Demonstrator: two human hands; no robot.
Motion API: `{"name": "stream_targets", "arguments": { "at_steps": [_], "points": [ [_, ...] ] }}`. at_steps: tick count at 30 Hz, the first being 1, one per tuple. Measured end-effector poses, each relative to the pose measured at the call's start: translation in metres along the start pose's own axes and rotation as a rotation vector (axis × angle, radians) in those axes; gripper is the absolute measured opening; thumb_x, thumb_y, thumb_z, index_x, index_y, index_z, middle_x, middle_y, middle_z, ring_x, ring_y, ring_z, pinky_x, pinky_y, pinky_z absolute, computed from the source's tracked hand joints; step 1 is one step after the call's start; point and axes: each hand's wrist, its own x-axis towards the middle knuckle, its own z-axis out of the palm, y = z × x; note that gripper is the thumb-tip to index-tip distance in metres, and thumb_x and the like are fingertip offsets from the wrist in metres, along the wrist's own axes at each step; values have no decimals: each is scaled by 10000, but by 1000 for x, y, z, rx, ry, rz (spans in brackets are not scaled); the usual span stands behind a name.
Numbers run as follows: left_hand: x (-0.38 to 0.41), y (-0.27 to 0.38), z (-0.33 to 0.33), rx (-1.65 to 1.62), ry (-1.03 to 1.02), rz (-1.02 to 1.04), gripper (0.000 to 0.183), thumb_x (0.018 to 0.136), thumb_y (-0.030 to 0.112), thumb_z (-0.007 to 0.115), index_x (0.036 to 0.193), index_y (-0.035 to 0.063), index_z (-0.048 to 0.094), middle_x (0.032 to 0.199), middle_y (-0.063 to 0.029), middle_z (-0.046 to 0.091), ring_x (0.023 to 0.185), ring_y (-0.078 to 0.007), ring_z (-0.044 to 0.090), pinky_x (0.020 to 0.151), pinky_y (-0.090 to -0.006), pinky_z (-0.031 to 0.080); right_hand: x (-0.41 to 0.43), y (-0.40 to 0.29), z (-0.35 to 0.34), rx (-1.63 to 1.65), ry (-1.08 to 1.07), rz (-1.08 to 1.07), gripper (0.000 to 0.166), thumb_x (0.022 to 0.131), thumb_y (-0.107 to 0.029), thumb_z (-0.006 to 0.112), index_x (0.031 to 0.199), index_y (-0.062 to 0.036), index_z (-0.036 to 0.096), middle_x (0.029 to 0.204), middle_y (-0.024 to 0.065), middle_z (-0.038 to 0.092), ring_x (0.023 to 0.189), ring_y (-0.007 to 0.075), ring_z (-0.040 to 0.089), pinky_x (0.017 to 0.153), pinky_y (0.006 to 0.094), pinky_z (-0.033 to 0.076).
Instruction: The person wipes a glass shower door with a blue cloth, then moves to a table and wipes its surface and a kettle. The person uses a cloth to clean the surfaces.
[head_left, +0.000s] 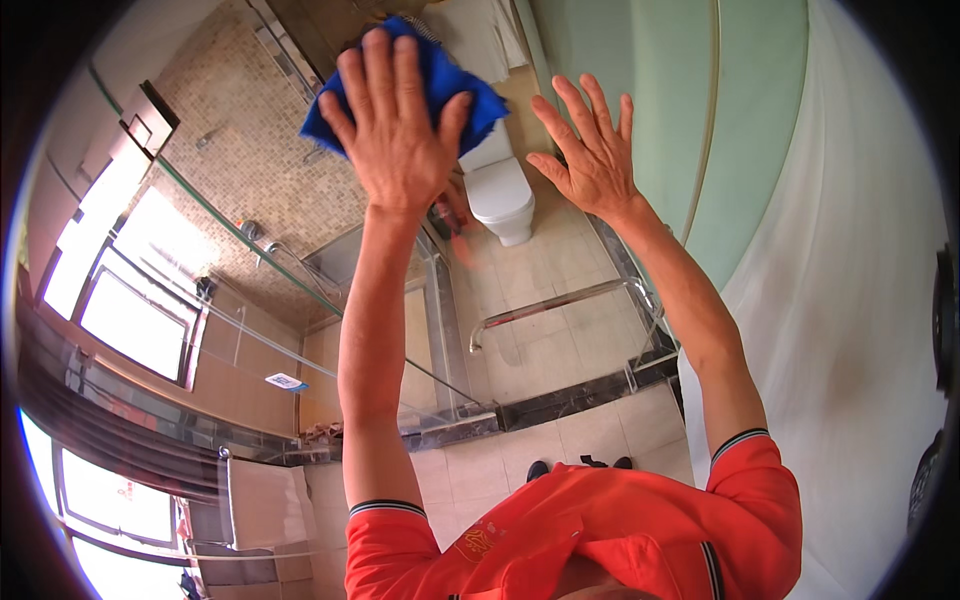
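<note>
Raised at the upper middle, my left hand (397, 142) is spread flat over a blue cloth (480, 105), holding it against what looks like a clear glass panel. The palm side and most of the cloth's middle are hidden behind the hand. Over to the right, my right hand (589, 150) is raised with its fingers apart and nothing in it; whether it touches the glass cannot be told. A bent chrome bar (555, 304) stands out below the hands. Through the glass a white toilet (501, 196) with its lid down shows between them.
Green frosted panel (667, 97) and white sheeting (832, 300) stand at right. A dark stone curb (555, 405) crosses the tiled floor. At left are a shower mixer (251, 229), a mosaic wall (247, 150), windows (135, 315) and a hanging towel (266, 502).
</note>
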Motion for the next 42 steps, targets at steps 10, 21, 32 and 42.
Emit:
{"name": "stream_targets", "arguments": {
  "at_steps": [10, 21, 32, 42],
  "points": [
    [-61, 5, -4, -56, -196, 135, 732, 937, 518, 642, 1536, 136, 469, 1651, -87, 366, 1516, -345, 320, 1172, -619, 194, -6, 25, -12, -13, -16, -57, 631, 941, -568, 606, 1519, -337, 504, 1656, 23, 347, 1521, 297, 307, 1122, 668, 225],
    [-36, 48, 14, -90, -107, 119, 731, 929, 561, 618, 1526, 161, 481, 1643, -57, 373, 1507, -316, 332, 1159, -629, 200, -13, 18, -9, -24, 51, 16, 570, 986, -504, 570, 1521, -320, 505, 1649, 69, 352, 1501, 348, 325, 1093, 688, 242],
    [-102, 20, 13, -75, -39, -141, 800, 931, 595, 615, 1526, 79, 472, 1643, -181, 352, 1537, -406, 243, 1189, -627, 32, -17, 38, -9, -40, 39, -93, 521, 1031, -507, 509, 1508, -298, 530, 1631, 101, 378, 1484, 358, 345, 1124, 651, 202],
    [-112, 75, 33, -12, -157, -82, 754, 968, 609, 540, 1514, 91, 493, 1644, -137, 372, 1537, -387, 269, 1206, -637, -29, -17, 22, -25, -8, -96, -38, 600, 981, -431, 598, 1530, -207, 502, 1615, 212, 356, 1474, 459, 343, 1139, 700, 237]
  ]
}}
